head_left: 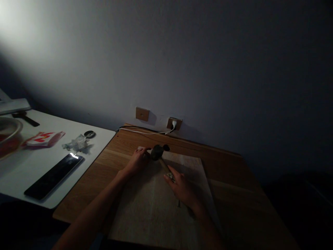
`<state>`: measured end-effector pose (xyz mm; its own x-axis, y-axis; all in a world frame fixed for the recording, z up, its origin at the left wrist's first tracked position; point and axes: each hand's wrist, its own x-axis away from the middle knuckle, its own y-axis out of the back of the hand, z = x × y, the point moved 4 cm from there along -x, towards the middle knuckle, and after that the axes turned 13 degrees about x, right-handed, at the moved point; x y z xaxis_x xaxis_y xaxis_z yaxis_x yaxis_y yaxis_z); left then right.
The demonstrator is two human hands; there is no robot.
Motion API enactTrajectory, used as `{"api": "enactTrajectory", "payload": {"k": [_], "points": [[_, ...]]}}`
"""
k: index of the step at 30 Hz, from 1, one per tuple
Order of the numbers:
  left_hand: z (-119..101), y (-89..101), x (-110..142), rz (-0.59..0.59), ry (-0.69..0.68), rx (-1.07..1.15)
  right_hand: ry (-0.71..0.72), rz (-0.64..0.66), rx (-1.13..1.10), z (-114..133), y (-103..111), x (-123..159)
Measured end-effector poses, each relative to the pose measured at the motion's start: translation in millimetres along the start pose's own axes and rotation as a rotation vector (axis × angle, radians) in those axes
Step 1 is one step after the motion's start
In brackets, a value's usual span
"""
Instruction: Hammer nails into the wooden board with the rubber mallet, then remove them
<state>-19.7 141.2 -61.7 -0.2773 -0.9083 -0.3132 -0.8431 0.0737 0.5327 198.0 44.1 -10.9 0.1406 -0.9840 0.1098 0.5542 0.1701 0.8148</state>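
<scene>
My right hand point(180, 185) is wrapped round the wooden handle of a hammer point(164, 164). The dark hammer head point(157, 152) is tilted up to the left, close beside my left hand. My left hand point(137, 160) is at the far left corner of a pale wooden board point(153, 215), fingers drawn together near the hammer head. Whatever those fingers pinch, if anything, is too dark and small to make out. A small thin object point(178, 203), perhaps a nail, shows just below my right hand.
Beneath the board is a brown wooden table point(234, 194) against the wall. A plugged-in charger point(174, 123) and its white cable run along the back edge. On the white table point(80, 177) at left are a phone point(53, 176), crumpled plastic point(79, 144), a red-and-white packet point(43, 139) and a bowl point(10, 130).
</scene>
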Motion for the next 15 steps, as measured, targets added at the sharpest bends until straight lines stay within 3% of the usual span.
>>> {"api": "enactTrajectory", "payload": {"k": [6,10,12,14,15], "points": [[-2,4.6,-3,0.024,-0.014,0.022,-0.036,-0.102,-0.054,-35,21,8],[-37,6.0,1,0.02,-0.14,-0.029,-0.088,-0.149,-0.061,-65,24,14],[-64,-6.8,10,0.162,-0.252,-0.094,-0.083,-0.166,-0.075,-73,21,17],[-90,-28.4,24,0.385,-0.407,-0.149,-0.075,-0.187,-0.085,-77,18,19],[-100,-38.1,31,0.431,-0.467,-0.189,-0.08,-0.192,-0.088,-78,16,20]]}}
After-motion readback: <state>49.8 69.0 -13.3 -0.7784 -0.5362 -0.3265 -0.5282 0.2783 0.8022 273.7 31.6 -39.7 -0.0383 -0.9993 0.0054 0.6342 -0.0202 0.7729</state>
